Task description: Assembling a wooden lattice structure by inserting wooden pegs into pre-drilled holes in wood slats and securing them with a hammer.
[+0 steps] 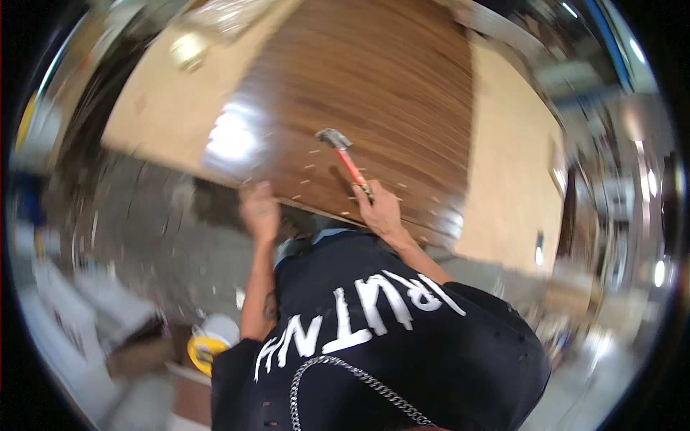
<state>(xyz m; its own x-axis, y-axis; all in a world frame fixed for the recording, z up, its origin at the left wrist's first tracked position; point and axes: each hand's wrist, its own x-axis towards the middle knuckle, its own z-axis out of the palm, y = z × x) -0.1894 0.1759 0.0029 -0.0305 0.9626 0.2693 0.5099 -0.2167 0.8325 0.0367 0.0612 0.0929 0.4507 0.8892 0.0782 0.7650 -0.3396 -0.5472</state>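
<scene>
My right hand [381, 214] is closed round the red handle of a claw hammer [351, 167]. Its metal head hangs over a glossy brown wood-grain panel [374, 79] and points away to the left. At the panel's near left edge is my left hand [260, 214], with its fingertips at the rim. Motion blurs those fingers, so whether they grip the edge or anything small cannot be made out. Several short pale pieces [310, 167], like pegs or slivers, lie scattered on the panel's near part around the hammer.
Pale board [507, 151] shows on both sides of the brown panel. A cream roll-like object [188, 50] and clear plastic wrap [233, 16] lie at the far left. A small dark object [540, 248] rests at the right. A yellow-and-white round container [208, 345] stands lower left.
</scene>
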